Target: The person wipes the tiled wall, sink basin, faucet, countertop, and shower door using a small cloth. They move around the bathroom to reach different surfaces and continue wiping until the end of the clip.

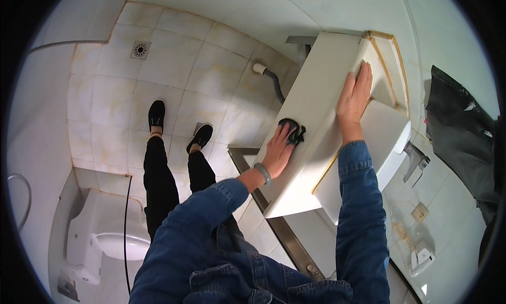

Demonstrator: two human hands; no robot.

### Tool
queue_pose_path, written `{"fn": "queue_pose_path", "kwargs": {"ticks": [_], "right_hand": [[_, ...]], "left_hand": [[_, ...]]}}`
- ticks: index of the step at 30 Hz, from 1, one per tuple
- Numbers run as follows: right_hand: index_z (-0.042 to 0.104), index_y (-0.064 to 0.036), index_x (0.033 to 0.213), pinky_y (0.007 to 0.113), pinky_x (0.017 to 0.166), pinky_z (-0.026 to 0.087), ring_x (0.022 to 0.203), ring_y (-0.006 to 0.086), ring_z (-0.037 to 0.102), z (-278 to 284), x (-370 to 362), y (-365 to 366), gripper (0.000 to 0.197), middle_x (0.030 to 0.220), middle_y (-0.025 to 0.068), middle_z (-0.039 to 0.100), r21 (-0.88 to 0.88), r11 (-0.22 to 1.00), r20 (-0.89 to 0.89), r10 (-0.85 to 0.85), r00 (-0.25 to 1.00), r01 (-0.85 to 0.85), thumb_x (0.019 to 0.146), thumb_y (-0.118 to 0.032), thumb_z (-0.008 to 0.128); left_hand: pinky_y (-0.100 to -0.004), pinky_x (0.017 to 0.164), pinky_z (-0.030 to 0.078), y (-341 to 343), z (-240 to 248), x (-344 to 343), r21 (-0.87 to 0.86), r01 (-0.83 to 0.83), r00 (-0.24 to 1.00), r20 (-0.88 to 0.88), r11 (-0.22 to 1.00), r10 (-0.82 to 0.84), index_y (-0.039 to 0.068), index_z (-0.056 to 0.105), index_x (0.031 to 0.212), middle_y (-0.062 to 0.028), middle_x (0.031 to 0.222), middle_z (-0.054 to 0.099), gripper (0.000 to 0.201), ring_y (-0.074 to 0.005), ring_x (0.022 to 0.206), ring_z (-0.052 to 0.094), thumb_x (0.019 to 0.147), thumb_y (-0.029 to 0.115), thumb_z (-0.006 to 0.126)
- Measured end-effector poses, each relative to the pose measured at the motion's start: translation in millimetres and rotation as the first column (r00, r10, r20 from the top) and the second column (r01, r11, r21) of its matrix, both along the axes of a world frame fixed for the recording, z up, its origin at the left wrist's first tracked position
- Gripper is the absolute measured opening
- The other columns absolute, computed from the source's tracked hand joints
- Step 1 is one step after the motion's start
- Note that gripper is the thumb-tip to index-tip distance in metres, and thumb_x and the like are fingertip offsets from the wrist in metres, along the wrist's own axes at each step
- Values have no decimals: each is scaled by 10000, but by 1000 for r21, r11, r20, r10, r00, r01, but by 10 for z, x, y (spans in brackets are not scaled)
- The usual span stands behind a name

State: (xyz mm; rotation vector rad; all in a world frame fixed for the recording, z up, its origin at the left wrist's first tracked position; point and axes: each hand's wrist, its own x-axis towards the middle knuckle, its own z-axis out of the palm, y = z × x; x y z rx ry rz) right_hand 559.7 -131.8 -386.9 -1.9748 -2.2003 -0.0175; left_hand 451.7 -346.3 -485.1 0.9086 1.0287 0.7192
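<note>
My left hand (276, 157), with a bracelet at its wrist, presses a small black cloth-like thing (290, 129) against the cream front panel (312, 101) of a washbasin cabinet. The fingers partly cover it, so its exact kind is unclear. Farther right, my right hand (356, 98) lies flat along the cabinet's upper edge with its fingers stretched out, holding nothing. Next to that hand is the white basin (377, 124), with yellowed sealant along its border. A metal tap (416, 163) stands at the basin's right side.
A grey drain hose (275, 85) runs from the tiled floor (195, 61) to behind the cabinet. A floor drain (140, 50) lies at the far left. Near left stands a white toilet (108, 233). A black plastic sheet (458, 124) hangs at the right, above a corded white device (421, 257).
</note>
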Motion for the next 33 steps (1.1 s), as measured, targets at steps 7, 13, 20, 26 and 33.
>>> {"fn": "queue_pose_path", "kwargs": {"ticks": [7, 13, 20, 26, 33], "right_hand": [[358, 43, 1402, 475, 1139, 196, 1379, 414, 280, 19, -91, -851, 526, 1470, 267, 329, -61, 995, -21, -82, 996, 81, 955, -226, 421], [349, 44, 1403, 473, 1137, 196, 1377, 413, 278, 32, -75, -951, 526, 1471, 261, 324, -104, 988, -26, -119, 993, 115, 944, -202, 421], [344, 47, 1400, 464, 1139, 192, 1373, 411, 280, 57, -122, -931, 528, 1469, 264, 318, -111, 989, -38, -106, 994, 102, 938, -197, 423], [354, 56, 1388, 467, 1134, 200, 1366, 421, 283, 39, -101, -942, 522, 1457, 275, 324, -99, 990, -24, -106, 994, 103, 942, -206, 426], [377, 49, 1371, 473, 1122, 226, 1341, 412, 325, 24, -121, -935, 512, 1429, 275, 361, -52, 995, -21, -86, 996, 85, 953, -241, 436]], "left_hand": [[-458, 1137, 165, 736, -110, 215, 108, -125, 986, 128, 986, 110, 78, 360, 1457, -135, 1578, 207, 528, -340, 1456, 157, 965, 263, 401], [-480, 1147, 141, -272, 214, -98, 85, -32, 983, 182, 996, 16, 26, 301, 1470, -145, 1584, 178, 548, -350, 1468, 102, 976, 255, 369], [-487, 1147, 142, -186, 218, -43, 99, -44, 994, 106, 994, 34, 15, 353, 1442, -158, 1581, 174, 530, -350, 1466, 106, 971, 255, 390], [-495, 1129, 201, 616, -339, 281, 157, -57, 991, -110, 986, 74, 54, 434, 1383, -173, 1564, 215, 463, -363, 1443, 182, 956, 233, 443], [-537, 1113, 212, -723, -34, -144, -108, -76, 997, 7, 991, 77, 61, 367, 1439, -173, 1565, 209, 509, -397, 1441, 164, 965, 237, 421]]}}
